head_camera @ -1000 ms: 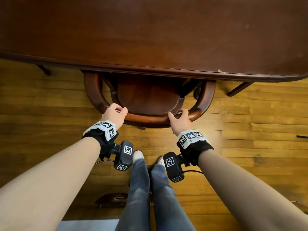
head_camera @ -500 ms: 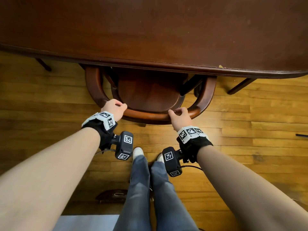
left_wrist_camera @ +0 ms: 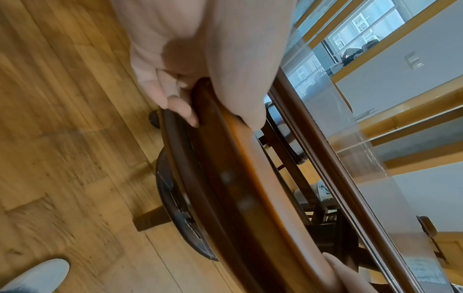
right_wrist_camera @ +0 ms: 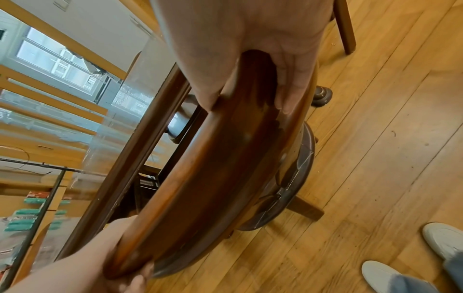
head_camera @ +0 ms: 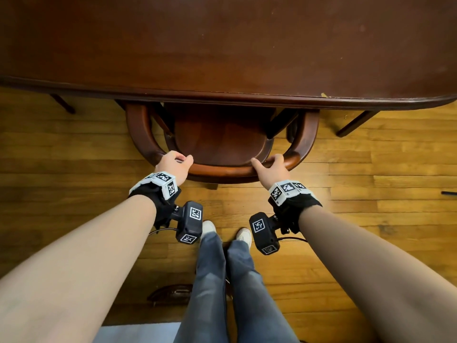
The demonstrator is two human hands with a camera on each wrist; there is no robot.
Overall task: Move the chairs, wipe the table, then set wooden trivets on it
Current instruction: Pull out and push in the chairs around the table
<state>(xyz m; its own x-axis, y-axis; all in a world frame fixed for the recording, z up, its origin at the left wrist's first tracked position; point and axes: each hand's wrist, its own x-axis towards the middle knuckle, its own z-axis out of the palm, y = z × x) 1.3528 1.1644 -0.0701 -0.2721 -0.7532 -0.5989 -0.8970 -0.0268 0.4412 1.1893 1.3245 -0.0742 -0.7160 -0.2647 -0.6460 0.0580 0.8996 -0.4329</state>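
Note:
A dark wooden chair [head_camera: 220, 139] with a curved back rail [head_camera: 222, 170] stands tucked partly under the brown wooden table [head_camera: 222, 45]. My left hand [head_camera: 173, 165] grips the rail's left bend, thumb on top and fingers curled underneath. My right hand [head_camera: 270, 167] grips the rail's right bend the same way. In the left wrist view my fingers [left_wrist_camera: 175, 103] wrap the rail [left_wrist_camera: 238, 188]. In the right wrist view the thumb and fingers [right_wrist_camera: 288, 89] clasp the rail [right_wrist_camera: 213, 178]. No trivets or cloth are in view.
Wooden plank floor [head_camera: 371, 169] surrounds the chair. My feet in white shoes [head_camera: 243, 235] stand just behind the chair. Legs of other chairs [head_camera: 356, 123] show under the table edge at left and right. A dark object [head_camera: 170, 293] lies on the floor behind my left leg.
The chair's back rail has slid farther toward the table and under its edge, with both hands still gripping it. My feet have come closer to the chair.

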